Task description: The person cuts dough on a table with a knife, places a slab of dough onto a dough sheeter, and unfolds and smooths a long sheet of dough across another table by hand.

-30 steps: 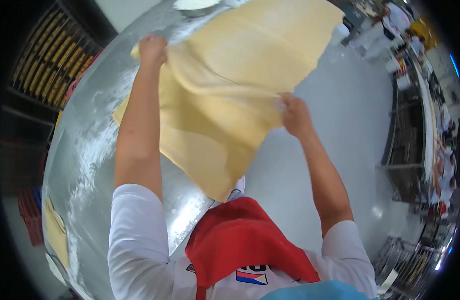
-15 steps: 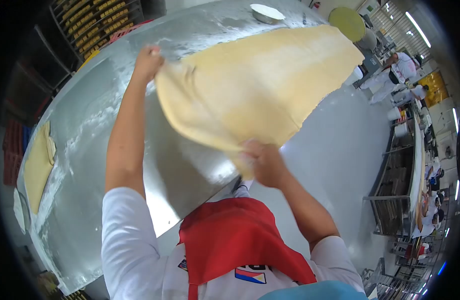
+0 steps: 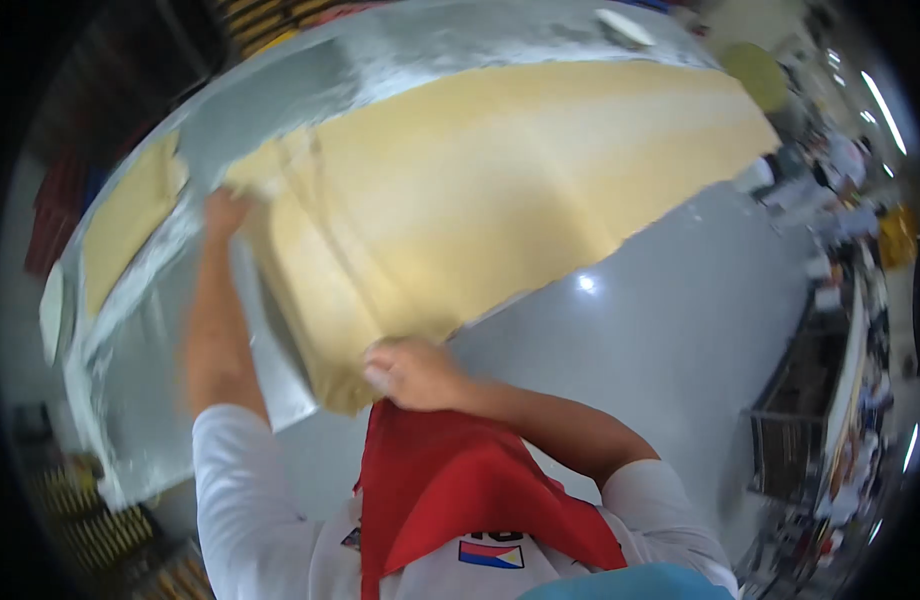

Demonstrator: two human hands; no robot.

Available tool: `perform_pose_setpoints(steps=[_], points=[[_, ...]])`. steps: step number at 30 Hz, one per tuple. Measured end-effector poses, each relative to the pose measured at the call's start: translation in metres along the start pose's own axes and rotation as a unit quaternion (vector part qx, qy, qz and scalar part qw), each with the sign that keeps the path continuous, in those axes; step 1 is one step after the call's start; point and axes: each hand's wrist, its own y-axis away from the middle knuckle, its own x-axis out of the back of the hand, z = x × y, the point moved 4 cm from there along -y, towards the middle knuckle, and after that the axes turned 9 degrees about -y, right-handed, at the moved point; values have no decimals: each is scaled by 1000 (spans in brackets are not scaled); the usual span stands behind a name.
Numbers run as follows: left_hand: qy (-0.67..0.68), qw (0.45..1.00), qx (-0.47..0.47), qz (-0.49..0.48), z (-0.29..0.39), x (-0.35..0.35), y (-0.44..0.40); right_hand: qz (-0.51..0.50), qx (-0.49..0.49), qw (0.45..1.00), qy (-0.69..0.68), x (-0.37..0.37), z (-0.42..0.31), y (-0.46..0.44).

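A long, wide sheet of pale yellow dough (image 3: 500, 170) stretches over the metal table, with creases near its left end. My left hand (image 3: 228, 210) grips that end at its far corner, fingers closed and slightly blurred. Closer to me, my right hand (image 3: 405, 372) is closed on the near corner, where the dough bunches and hangs by the table edge. A smaller folded piece of dough (image 3: 130, 220) lies at the far left of the table.
The floured metal table (image 3: 270, 95) curves around the dough. A white bowl (image 3: 625, 27) stands at its far side, and a pale round thing (image 3: 52, 312) sits at the left edge. Racks (image 3: 95, 535) stand lower left. Blurred people in white (image 3: 840, 165) are at the right.
Both hands have moved left and toward me, drawing the end of the dough sheet along. The sheet now lies longer and flatter across the table, and the view has shifted.
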Motion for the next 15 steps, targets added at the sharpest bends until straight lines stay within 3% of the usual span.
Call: perform_pose_setpoints(steps=[1,2,3,4,6,8,10,15], points=[[39,997,65,-12,35,17,12,21,-62,998,11,-6,16,2],[19,997,51,-47,81,51,25,47,-125,991,21,-11,32,3],[34,999,11,-5,92,27,23,95,-114,987,60,-13,44,2],[120,986,57,-101,133,59,31,152,-105,977,106,-15,52,0],[95,979,89,-155,181,77,34,176,-114,967,141,-31,57,3],[49,981,90,-167,197,88,36,200,-128,953,191,-38,46,5],[3,980,92,-177,190,83,34,189,-207,926,252,-47,26,-1],[-20,984,41,-173,164,75,7,278,-275,899,199,-52,41,-12]])
